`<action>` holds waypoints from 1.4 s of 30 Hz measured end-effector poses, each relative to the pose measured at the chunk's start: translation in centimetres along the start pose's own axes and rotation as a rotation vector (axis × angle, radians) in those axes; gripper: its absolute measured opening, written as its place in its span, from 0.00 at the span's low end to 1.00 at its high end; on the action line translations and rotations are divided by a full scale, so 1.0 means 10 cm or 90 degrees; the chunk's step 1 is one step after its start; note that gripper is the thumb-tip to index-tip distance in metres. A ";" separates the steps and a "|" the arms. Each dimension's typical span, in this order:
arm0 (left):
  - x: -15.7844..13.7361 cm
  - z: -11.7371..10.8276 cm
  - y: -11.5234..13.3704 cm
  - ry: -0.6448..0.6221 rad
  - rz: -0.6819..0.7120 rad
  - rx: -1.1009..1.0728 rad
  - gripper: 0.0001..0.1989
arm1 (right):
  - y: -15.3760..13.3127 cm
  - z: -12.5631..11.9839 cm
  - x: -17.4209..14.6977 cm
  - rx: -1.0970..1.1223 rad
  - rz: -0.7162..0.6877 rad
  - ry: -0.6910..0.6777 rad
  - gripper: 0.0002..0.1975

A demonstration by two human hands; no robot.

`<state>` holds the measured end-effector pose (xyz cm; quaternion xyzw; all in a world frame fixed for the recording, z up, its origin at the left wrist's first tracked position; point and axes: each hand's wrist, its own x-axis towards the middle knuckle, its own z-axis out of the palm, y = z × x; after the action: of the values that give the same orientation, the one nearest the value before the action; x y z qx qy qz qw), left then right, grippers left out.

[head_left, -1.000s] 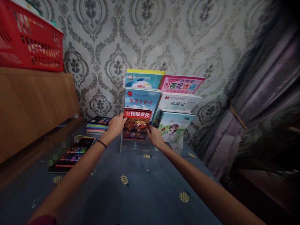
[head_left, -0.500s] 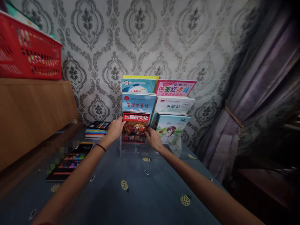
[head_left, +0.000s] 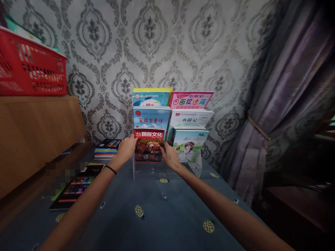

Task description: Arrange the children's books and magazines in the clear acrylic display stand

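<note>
A dark book with a red title band (head_left: pixel 148 146) stands in the front left of a clear acrylic book rack (head_left: pixel 150 171). My left hand (head_left: pixel 127 147) grips its left edge near the top. Lower on the opposite edge, my right hand (head_left: pixel 170 155) has its thumb and fingers closed. Behind it rise a blue book (head_left: pixel 151 118) and a lighter blue one (head_left: pixel 150 99) with a yellow edge above. The rack's right side holds a green-and-blue book with a drawn figure (head_left: pixel 190 141), a pale book (head_left: pixel 192 118) and a pink book (head_left: pixel 192 99).
A stack of books (head_left: pixel 106 150) lies left of the rack, and a black book (head_left: pixel 81 184) lies nearer. A red basket (head_left: pixel 34 69) sits on a wooden cabinet (head_left: pixel 39 136) at left. A patterned wall stands behind; a tied curtain (head_left: pixel 255 146) hangs at right.
The view has shifted slightly, so everything sits a little lower and to the left. Both hands stay at the edges of the dark book.
</note>
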<state>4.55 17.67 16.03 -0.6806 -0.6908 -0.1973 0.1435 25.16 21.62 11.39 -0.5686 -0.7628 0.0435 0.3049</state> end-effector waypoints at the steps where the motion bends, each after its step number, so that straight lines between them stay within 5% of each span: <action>1: 0.00 0.00 0.00 -0.001 0.004 0.006 0.16 | 0.00 0.00 0.00 -0.001 0.001 0.000 0.12; 29: 0.04 -0.02 -0.10 -0.013 0.012 -0.007 0.16 | -0.08 -0.11 0.00 -0.058 0.026 -0.034 0.14; 42: 0.14 0.14 -0.16 -0.013 0.028 -0.239 0.10 | -0.11 -0.15 -0.01 -0.079 0.057 -0.037 0.13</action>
<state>3.00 19.59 15.35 -0.7125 -0.6280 -0.3128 0.0113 25.05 20.69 13.01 -0.6183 -0.7465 0.0263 0.2444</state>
